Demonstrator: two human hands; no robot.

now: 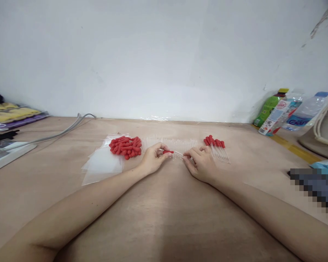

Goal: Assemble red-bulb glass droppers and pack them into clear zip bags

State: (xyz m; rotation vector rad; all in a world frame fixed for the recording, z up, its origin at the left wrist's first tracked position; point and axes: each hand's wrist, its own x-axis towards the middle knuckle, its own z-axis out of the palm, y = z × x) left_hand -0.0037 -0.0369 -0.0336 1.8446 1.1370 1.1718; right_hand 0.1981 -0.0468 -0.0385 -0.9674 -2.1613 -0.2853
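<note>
Between finger and thumb, my left hand (153,159) pinches a small red rubber bulb (168,151). My right hand (201,163) is closed on a thin clear tube (178,153), whose end meets the bulb; how deep it sits inside cannot be made out. Behind both hands lies a row of similar clear tubes (177,143), partly hidden by the fingers. To the left is a heap of loose red bulbs (125,146). Several tubes with red bulbs fitted on them (214,142) lie side by side just beyond my right hand.
Clear plastic bags (104,162) lie under and beside the bulb heap. A grey cable (62,131) runs to a white power strip (11,154) at left, near yellow and purple packs (13,114). Bottles (270,105), a carton (278,116) and a beige hat-like item (324,133) stand at right.
</note>
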